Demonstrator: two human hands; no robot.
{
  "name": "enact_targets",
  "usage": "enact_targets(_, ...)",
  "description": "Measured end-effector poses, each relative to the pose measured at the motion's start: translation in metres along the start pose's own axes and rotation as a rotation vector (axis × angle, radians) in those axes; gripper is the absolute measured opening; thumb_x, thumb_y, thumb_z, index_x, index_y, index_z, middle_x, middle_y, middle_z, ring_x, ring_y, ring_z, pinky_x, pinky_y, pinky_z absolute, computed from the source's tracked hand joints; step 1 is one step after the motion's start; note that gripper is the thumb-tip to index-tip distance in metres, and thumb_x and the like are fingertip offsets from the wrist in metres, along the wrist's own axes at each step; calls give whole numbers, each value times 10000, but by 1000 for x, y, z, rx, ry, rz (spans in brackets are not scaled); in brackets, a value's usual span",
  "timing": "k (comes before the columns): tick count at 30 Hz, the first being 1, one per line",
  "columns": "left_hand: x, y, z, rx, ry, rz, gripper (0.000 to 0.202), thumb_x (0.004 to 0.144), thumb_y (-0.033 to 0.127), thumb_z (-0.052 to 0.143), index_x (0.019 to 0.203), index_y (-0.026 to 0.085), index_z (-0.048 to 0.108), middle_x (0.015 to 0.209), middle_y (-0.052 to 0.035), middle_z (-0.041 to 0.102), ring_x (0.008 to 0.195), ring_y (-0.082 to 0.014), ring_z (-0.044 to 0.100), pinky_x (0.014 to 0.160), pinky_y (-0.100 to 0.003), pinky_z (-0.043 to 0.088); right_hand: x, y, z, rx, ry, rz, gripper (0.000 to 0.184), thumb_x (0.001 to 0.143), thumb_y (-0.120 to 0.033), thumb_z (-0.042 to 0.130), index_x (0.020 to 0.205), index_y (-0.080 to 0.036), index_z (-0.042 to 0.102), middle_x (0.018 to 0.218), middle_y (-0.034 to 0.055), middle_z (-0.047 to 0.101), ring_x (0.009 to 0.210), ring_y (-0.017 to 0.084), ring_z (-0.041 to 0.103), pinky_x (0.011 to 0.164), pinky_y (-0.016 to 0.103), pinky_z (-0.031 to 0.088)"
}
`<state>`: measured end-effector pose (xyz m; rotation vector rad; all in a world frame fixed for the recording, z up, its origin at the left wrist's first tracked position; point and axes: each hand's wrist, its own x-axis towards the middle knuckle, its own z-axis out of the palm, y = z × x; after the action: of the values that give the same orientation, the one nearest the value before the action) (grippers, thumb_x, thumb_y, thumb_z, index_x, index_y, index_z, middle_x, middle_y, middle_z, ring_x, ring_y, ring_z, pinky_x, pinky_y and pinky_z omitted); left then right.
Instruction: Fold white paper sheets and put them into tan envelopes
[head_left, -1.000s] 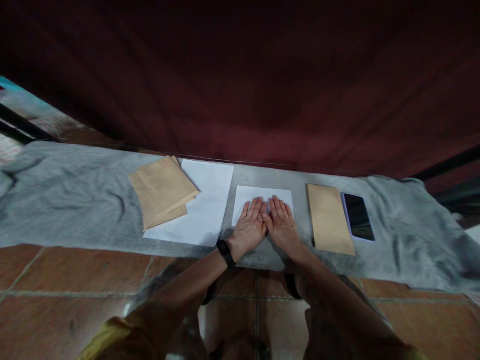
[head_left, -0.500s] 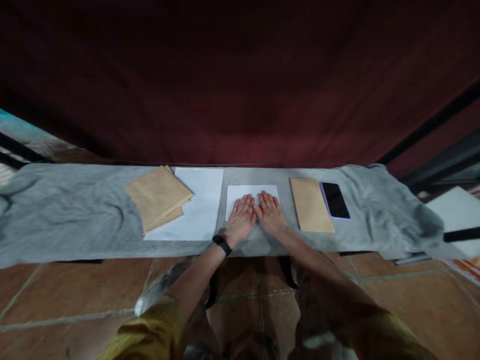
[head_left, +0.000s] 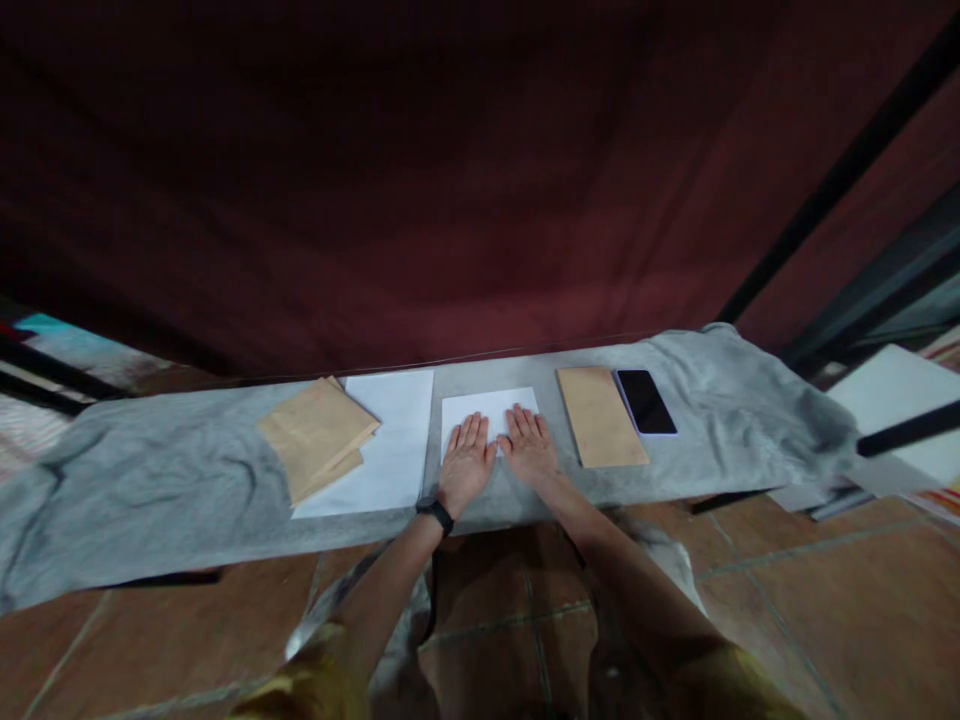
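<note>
A small white sheet of paper (head_left: 489, 404), perhaps folded, lies in front of me on a grey cloth (head_left: 202, 450). My left hand (head_left: 468, 456) rests flat on its left part, fingers stretched out. On the right part lies my right hand (head_left: 529, 446), also flat with its fingers slightly spread. The thumbs are close together, with a narrow gap between them. Both palms cover the near edge of the paper. To the right is a brown envelope or stack of envelopes (head_left: 601, 418).
At the left, several brown envelopes (head_left: 319, 430) overlap a larger white sheet or stack of sheets (head_left: 397, 440). A phone (head_left: 646, 402) with a purple edge lies beside the right-hand envelope. Behind hangs a dark red curtain (head_left: 480, 220). A black bar (head_left: 907, 430) crosses white boards at the right.
My hands have moved slightly apart, so the thumbs no longer touch or overlap. They stay flat on the small paper. The whole view has tilted a little.
</note>
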<state>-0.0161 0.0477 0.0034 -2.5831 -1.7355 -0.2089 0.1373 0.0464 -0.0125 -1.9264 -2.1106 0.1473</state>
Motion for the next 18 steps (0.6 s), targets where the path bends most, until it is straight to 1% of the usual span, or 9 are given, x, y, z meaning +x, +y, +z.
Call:
enact_targets(5,0,1,8,8,35,-6,572,1060,332,272,1555,68,385,1633,-155,364,1540,-250,299,1271,-457,242,2,0,6,-32,53,-10,558,1059,-379,370,1540,-104,439,1632,146,356,1492,302,395,1245,487,252)
enact_targets(9,2,1,14,-8,30,-14,579,1055,329,279,1561,63,371,1632,-172,358,1540,-273,294,1265,-496,249,1,7,10,-59,93,-64,558,1065,-397,358,1538,-113,444,1620,141,381,1491,291,397,1241,475,264)
enact_targets(12,3,-3,14,-21,22,-4,592,1057,351,286,1575,70,341,1644,-165,332,1546,-268,277,1268,-495,247,0,11,11,-59,112,-82,565,1068,-414,350,1547,-127,432,1619,139,385,1497,278,387,1240,473,266)
enact_targets(15,3,-9,12,-14,38,-27,607,1062,383,285,1579,68,327,1647,-171,324,1550,-265,264,1269,-478,250,-1,14,11,-59,135,-65,582,1072,-414,329,1557,-102,409,1614,162,386,1500,287,381,1233,489,273)
enact_targets(18,2,-15,12,-8,51,-84,622,1060,400,288,1574,53,334,1646,-185,319,1549,-273,267,1270,-456,253,0,19,10,-67,172,-31,594,1075,-399,308,1547,-52,409,1607,193,390,1484,315,400,1218,496,290)
